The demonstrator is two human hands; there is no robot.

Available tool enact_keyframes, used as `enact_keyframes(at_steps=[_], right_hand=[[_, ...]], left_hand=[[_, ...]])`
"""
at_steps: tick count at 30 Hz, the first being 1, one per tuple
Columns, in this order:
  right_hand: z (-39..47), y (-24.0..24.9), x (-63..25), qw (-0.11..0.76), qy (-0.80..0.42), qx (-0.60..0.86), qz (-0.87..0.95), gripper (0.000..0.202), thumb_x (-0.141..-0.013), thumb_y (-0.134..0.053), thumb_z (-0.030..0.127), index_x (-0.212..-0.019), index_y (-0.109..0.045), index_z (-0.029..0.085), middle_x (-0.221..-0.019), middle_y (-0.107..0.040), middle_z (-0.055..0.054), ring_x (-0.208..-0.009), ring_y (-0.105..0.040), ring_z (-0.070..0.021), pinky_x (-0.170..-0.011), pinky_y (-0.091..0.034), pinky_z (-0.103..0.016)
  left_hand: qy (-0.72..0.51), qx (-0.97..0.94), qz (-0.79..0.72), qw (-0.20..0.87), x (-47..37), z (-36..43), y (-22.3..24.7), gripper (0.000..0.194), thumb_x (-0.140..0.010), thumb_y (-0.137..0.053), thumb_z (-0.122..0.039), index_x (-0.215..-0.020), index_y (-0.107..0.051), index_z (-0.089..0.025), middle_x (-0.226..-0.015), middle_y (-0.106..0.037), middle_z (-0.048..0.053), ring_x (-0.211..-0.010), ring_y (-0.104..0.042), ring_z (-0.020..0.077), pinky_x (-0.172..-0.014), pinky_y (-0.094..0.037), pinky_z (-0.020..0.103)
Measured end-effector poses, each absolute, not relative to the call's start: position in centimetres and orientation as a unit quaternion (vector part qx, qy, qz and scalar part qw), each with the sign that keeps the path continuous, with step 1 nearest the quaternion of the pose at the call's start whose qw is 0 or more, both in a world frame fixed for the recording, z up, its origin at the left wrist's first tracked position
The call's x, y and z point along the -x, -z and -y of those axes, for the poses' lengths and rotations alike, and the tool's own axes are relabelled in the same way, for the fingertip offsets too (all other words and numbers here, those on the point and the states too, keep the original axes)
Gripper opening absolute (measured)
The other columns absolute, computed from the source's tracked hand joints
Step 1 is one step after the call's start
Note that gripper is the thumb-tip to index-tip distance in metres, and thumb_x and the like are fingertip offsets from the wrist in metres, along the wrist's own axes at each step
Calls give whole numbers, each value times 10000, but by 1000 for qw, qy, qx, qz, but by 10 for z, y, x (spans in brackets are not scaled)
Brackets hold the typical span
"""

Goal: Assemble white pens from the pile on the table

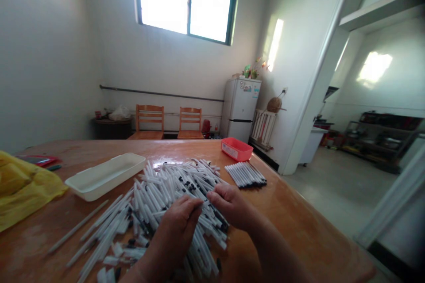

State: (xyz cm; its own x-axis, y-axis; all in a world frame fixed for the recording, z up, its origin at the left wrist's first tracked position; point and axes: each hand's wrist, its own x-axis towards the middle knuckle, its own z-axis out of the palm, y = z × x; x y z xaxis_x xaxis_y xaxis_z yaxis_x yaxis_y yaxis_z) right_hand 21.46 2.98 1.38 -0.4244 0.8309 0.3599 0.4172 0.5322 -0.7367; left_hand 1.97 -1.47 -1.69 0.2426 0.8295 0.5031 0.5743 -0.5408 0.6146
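One yellow bag lies crumpled at the left edge of the table, with a red packet just behind it. Beyond the table, a dark stand bears a clear bag. Next comes a long cream tray, set at a slant near the pens. In front of it one thin rod lies alone, and beside that several white tubes fan toward the near edge, with clear caps scattered to their right.

Pens fill the middle of the table in a loose heap, pointing many ways, black bits among them. Two wooden chairs stand behind, under the window.

Over the heap's near side is the left hand, its thumb and fingers drawn together toward the right hand, which is curled with its thumb toward the left one. The two are close, a narrow gap between them; whether either grips something small I cannot tell.

Past the right hand, a neat row of pens lies side by side, black ends toward the near side. Just behind it sits a red box. A fridge stands against the wall, then a radiator, and through the doorway a rack.
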Motion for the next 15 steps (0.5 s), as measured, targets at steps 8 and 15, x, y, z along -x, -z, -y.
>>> enact_keyframes(at_steps=[8,15], right_hand=[[-28,-19,-217,382,-351,376,767,399,-975,-453,477,-729,-539,176,-670,-497,21,-625,-445,-114,-570,-339,-237],[-28,-15,-214,363,-301,392,790,403,-941,-520,453,-648,-468,182,-633,-421,35,-618,-390,-111,-554,-306,-234]], left_hand=[[-427,-763,-457,165,-19,16,14,236,-983,-456,-320,-1085,-649,-232,-950,-640,59,-922,-607,198,-851,-464,330],[-422,-768,-455,158,-19,17,13,244,-984,-442,-333,-1034,-657,-228,-927,-642,70,-895,-615,205,-835,-477,339]])
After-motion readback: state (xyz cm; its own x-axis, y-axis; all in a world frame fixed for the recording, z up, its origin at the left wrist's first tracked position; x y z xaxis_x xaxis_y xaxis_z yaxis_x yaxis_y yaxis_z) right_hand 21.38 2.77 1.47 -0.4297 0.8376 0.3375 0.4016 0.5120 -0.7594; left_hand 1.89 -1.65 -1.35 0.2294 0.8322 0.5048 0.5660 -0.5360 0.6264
